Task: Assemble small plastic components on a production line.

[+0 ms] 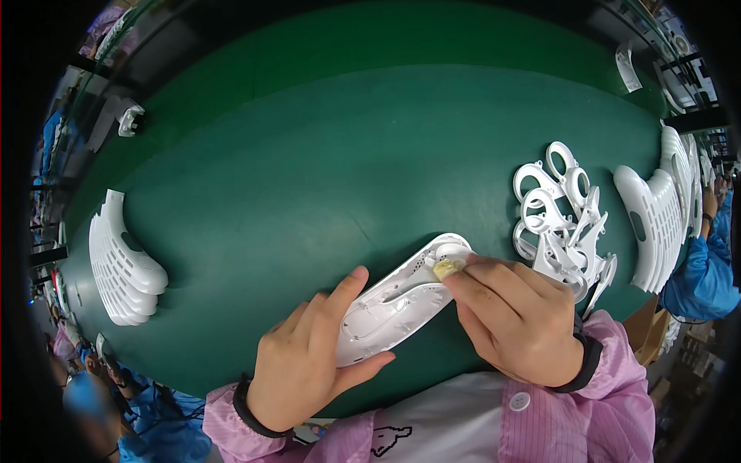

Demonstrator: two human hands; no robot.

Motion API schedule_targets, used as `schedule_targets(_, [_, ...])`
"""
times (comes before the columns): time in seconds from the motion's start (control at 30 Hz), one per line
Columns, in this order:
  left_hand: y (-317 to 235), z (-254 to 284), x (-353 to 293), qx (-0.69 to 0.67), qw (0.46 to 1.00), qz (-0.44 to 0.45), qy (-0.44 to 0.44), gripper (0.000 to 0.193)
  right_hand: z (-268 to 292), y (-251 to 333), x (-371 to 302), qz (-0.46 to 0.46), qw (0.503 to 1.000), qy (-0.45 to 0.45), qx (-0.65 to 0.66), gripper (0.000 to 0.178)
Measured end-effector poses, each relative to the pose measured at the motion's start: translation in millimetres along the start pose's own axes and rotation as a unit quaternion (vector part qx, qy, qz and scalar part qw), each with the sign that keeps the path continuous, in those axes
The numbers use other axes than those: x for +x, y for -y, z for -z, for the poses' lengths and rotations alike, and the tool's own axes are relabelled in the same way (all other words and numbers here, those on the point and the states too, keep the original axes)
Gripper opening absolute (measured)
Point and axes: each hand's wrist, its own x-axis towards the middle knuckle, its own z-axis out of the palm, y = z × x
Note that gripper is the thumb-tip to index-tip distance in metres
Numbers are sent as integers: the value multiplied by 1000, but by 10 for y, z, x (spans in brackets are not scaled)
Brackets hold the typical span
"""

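A long white plastic shell (405,315) lies slantwise in front of me, its hollow side up, with ribs and small holes moulded inside. My left hand (297,366) grips its near left end, the thumb along the lower edge and the fingers at the upper edge. At the far right end, my right hand (519,320) pinches a small yellowish wad (445,268), pressed against the shell's inside. The wad looks like sponge or cloth; I cannot tell which. Just right of that hand lies a loose pile of white plastic parts with round loops (549,220).
Slotted white shells stand nested in a stack at the left (127,270) and another at the right (652,208). A curved white piece (627,68) lies far right, a small white part (130,119) far left. People in blue sleeves (701,274) are beyond the green table's (293,154) sides.
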Motion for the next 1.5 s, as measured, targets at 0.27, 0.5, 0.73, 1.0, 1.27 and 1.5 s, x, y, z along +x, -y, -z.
schedule_targets(0.27, [103, -85, 104, -68, 990, -54, -107, 84, -22, 120, 165, -58, 996, 53, 43, 34])
schedule_targets(0.5, [69, -22, 115, -82, 995, -13, -56, 74, 66, 13, 252, -41, 982, 90, 159, 33])
schedule_targets(0.73, [43, -34, 115, -65, 996, 2, -65, 68, -15, 30, 125, -30, 995, 68, 70, 37])
schedule_targets(1.0, [50, 44, 109, -69, 996, 19, -61, 64, -48, -43, 212, -9, 994, 40, 103, 39])
schedule_targets(1.27, [-143, -7, 112, -36, 997, 25, -71, 64, -5, -44, 102, 24, 995, 77, 53, 25])
schedule_targets(1.5, [-136, -46, 134, -63, 995, 22, -81, 61, -206, 22, 22, 27, 998, -12, 54, 22])
